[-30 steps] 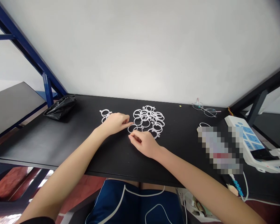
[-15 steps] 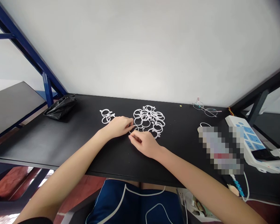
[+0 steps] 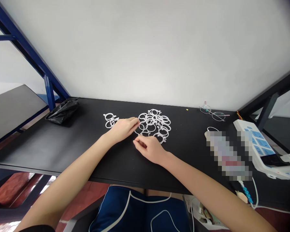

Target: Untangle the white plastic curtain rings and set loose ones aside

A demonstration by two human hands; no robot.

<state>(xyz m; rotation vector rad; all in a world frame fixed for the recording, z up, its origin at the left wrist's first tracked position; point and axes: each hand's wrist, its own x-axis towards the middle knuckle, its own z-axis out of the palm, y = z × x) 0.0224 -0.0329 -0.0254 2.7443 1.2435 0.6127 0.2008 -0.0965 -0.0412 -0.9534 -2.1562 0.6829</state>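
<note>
A loose pile of white curtain rings (image 3: 151,128), each with a small eyelet, lies on the black tabletop (image 3: 87,138). My left hand (image 3: 126,127) is at the pile's left side, its thumb and fingers pinched on the edge of one curtain ring (image 3: 139,129). Just below that ring is my right hand (image 3: 148,147), its fingers curled and pinched together. Whatever its fingertips hold, if anything, is too small to make out. Left of my left hand sits a small group of curtain rings (image 3: 109,117), partly covered by that hand.
A crumpled black plastic bag (image 3: 62,111) lies at the far left. To the right are eyeglasses (image 3: 218,116), a blurred phone-like object (image 3: 228,154) with a cable, and a white power strip (image 3: 258,145). A pale wall (image 3: 147,54) rises behind the tabletop.
My left hand has shifted slightly up, and the ring at its fingertips has moved up and away from my right fingertips. The right hand has stayed nearly still.
</note>
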